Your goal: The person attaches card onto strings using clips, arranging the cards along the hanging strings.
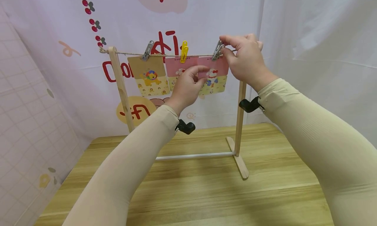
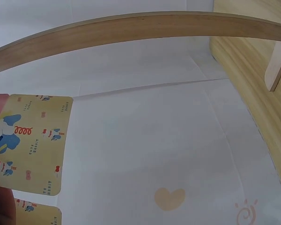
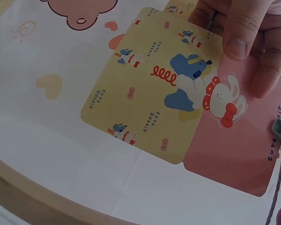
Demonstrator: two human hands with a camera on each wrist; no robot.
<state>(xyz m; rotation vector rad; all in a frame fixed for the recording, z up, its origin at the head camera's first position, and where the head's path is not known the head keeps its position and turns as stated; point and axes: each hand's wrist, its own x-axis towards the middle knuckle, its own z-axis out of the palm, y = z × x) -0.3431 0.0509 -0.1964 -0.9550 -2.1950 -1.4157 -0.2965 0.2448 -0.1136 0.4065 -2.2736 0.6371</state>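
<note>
My right hand (image 1: 245, 57) pinches the handle end of a grey clothespin (image 1: 218, 51), whose other end sits at the top edge of a pink-and-yellow rabbit card (image 1: 220, 69) on the twine. My left hand (image 1: 188, 85) is at this card's left side, its thumb and index finger bent and apart. In the right wrist view the left thumb (image 3: 236, 47) and a finger overlap the edge of the rabbit card (image 3: 178, 98); whether they press on it I cannot tell. Only part of the card (image 2: 37, 140) shows in the left wrist view.
A yellow clothespin (image 1: 184, 51) holds a second rabbit card, partly behind my left hand. Further left, another grey clothespin (image 1: 148, 50) holds a lion card (image 1: 150, 75). The twine runs between wooden posts (image 1: 240, 121) standing on the wooden table (image 1: 206, 193), before a printed cloth.
</note>
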